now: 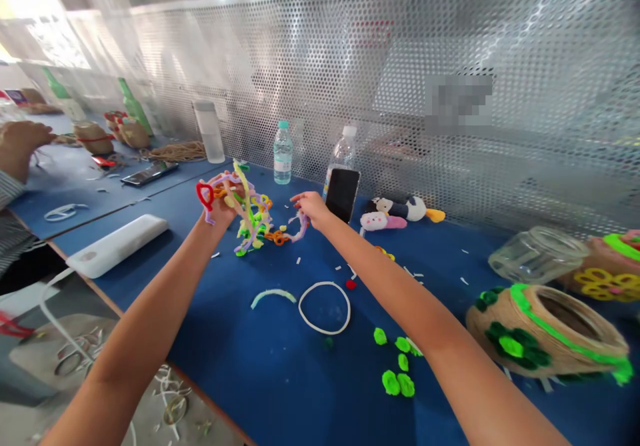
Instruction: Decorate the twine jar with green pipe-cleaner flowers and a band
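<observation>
My left hand (229, 201) is closed around a tangled bunch of colourful pipe cleaners (257, 216), in purple, yellow, green and orange, with a red loop at its left side. The bunch hangs just above the blue table (240, 326). To its right, my right hand (313, 209) has its fingers bent at a purple pipe cleaner (301, 227) that trails from the bunch. Its forefinger points left, and the fingertips on the strand are partly hidden. Below the hands lie a white ring (325, 283) and a pale green curved strip (273, 293).
Bottles (283, 153) and a leaning phone (343, 194) stand before the perforated metal screen (320, 53). Soft toys (383, 221), green fuzzy pieces (391, 383), a glass jar (535, 254) and a twine-wrapped jar (530, 333) are rightward. A white device (120, 243) lies left; another person's hand (23, 139) is beyond.
</observation>
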### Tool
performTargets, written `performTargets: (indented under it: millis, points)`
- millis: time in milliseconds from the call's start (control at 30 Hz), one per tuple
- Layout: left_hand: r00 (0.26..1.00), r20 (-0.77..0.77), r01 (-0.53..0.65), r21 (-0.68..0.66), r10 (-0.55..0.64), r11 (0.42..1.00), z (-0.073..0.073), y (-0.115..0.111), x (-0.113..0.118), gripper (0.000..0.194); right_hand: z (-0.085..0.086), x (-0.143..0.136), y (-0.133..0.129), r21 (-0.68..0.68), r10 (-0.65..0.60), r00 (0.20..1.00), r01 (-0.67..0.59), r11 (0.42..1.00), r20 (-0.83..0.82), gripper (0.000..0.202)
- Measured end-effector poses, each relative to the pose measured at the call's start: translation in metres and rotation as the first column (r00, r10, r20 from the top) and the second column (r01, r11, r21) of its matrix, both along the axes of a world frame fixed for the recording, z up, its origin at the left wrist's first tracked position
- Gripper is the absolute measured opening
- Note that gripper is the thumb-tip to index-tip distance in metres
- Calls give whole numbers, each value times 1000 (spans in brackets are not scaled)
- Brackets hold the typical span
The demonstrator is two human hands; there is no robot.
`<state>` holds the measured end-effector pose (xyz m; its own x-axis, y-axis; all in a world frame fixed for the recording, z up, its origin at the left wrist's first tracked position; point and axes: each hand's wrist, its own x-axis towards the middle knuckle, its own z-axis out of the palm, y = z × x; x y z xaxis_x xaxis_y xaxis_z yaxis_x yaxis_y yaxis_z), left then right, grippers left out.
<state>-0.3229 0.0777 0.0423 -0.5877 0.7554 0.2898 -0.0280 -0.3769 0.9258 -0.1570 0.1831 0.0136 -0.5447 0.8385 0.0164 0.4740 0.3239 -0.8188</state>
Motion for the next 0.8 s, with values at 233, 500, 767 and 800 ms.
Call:
performTargets:
  millis: [233, 500, 767, 800]
  points:
    - [981, 157, 104, 49, -111, 993, 1, -3, 11, 31, 6, 8, -8, 9, 23, 979, -21, 1000, -204, 15]
    - [918, 311, 224, 99, -244, 970, 4, 1, 15, 23, 29, 14, -25, -149, 125, 900, -204, 968, -417, 21]
    - [852, 405, 321, 94, -331, 942, 5, 5, 29, 22, 24, 23, -16, -231, 115, 881, -244, 942, -460, 30]
    - [846, 413, 322, 107, -336, 941, 6, 4, 29, 23, 24, 24, -18, -210, 136, 877, -257, 943, -461, 28]
